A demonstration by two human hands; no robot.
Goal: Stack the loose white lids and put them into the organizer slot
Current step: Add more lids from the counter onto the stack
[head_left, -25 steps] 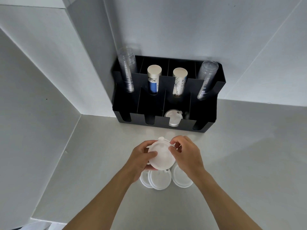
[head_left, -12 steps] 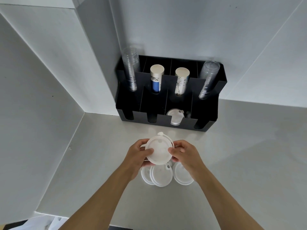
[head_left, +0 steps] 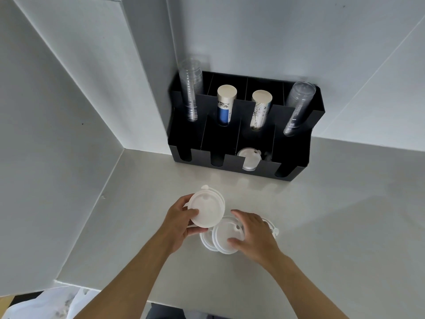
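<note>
A small stack of round white plastic lids (head_left: 207,209) is sitting in the left hand (head_left: 178,223), raised a little off the desk (head_left: 333,226); the thumb is pressing on the smooth top face and the fingers (head_left: 195,230) are curling under the rim, closed around the stack. A small tab is sticking out at the stack's far edge. Just beside it, loose lids (head_left: 224,236) are lying overlapped on the pale, matte desk. The right hand (head_left: 253,236) is spreading over them with its fingers parted, resting on them and gripping nothing that can be seen; another lid (head_left: 272,226) is peeking out from under its far side. Farther back, a black organizer (head_left: 296,153) with thin dividers and notched front slots is standing against the wall. One front slot is holding more white lids (head_left: 249,158). Behind, clear ribbed cup stacks (head_left: 190,90) are leaning in the outer compartments and two printed paper cup stacks (head_left: 226,104) in the middle ones.
</note>
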